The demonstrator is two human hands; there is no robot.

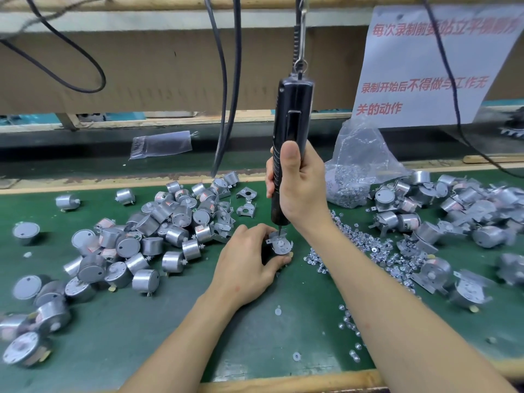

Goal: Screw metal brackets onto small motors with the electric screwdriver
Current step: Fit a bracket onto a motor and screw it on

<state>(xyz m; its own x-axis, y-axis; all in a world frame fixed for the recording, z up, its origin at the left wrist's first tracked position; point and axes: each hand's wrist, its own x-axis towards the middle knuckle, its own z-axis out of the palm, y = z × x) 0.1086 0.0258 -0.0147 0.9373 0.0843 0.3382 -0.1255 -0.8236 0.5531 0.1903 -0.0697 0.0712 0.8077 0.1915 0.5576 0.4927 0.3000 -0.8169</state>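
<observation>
Head view: left hand [246, 268] holds one motor [281, 244], right hand [301, 190] grips one screwdriver [293, 109]; two motor piles [147, 236] on green mat [255, 336].

A factory assembly station: a green-matted table [255, 321] heaped with small silver cylindrical motors [147, 236] at nine o'clock, a black electric screwdriver [292, 117] hanging from an overhead spring [296, 41] at twelve, a white printed notice in red characters [425, 66] at one.

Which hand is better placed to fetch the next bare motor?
Left, probably. The left hand, holding the bracketed motor, sits beside the bare motor pile; the right hand grips the electric screwdriver.
</observation>
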